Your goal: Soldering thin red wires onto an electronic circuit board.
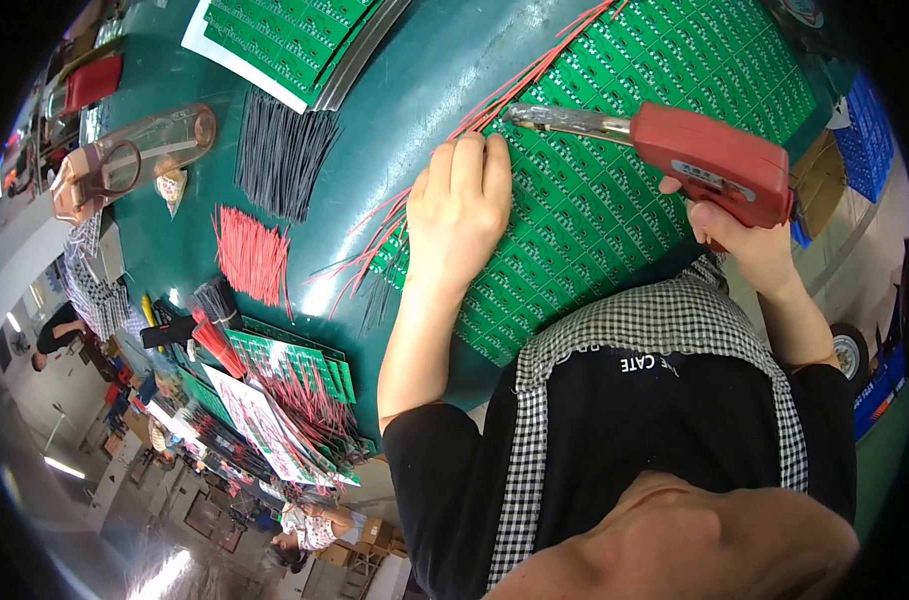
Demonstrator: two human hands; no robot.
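Green circuit board fills the bench under the worker's hands, one wide panel (594, 205) spreading to the right of the left hand's fingers (468, 168). Those fingers lie close together, bent down over the panel's edge among thin red wires (539, 70); whether they pinch one, I can't tell from here. The right hand (739, 232) is wrapped firmly round the grip of a red gun-shaped tool (709, 152), its metal tip just beside the left fingertips.

As far as I can judge, the job is in its early part: wires run along the edge by the fingers, while most of the panel beyond them shows none. Well left of the fingers lie a loose red bundle (251, 257) and a black bundle (286, 155); nearer the worker, smaller boards (299, 362) with red wires on them look further along.
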